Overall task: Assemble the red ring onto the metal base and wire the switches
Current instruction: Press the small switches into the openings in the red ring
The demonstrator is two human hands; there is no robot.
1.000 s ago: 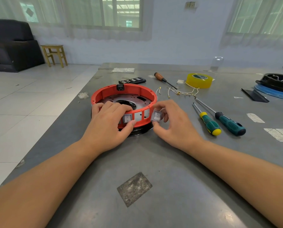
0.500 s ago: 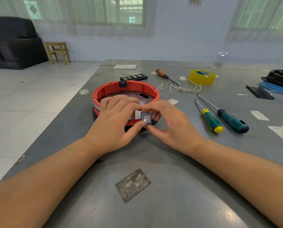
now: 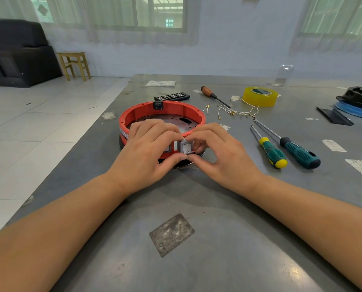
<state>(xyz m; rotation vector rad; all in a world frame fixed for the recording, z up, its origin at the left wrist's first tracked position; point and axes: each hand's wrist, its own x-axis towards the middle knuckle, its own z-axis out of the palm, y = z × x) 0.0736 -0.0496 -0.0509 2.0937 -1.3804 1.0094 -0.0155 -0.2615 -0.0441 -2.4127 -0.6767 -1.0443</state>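
Observation:
The red ring sits on the round metal base on the grey table. A black socket is set in the ring's far wall. At the ring's near wall both hands pinch a small grey rocker switch. My left hand lies over the ring's near rim, thumb under the switch; another switch is half hidden beneath it. My right hand holds the switch from the right with thumb and forefinger. Loose wires with brass terminals lie behind.
Two green-handled screwdrivers lie right of my right hand. A wooden-handled screwdriver, a yellow tape roll and a black bit case lie farther back. A black part on blue sits at far right. The table's left edge drops to tiled floor.
My right hand has carried the grey switch leftward to the ring's near wall, and my left thumb and fingers have come onto it. The camera has tilted slightly.

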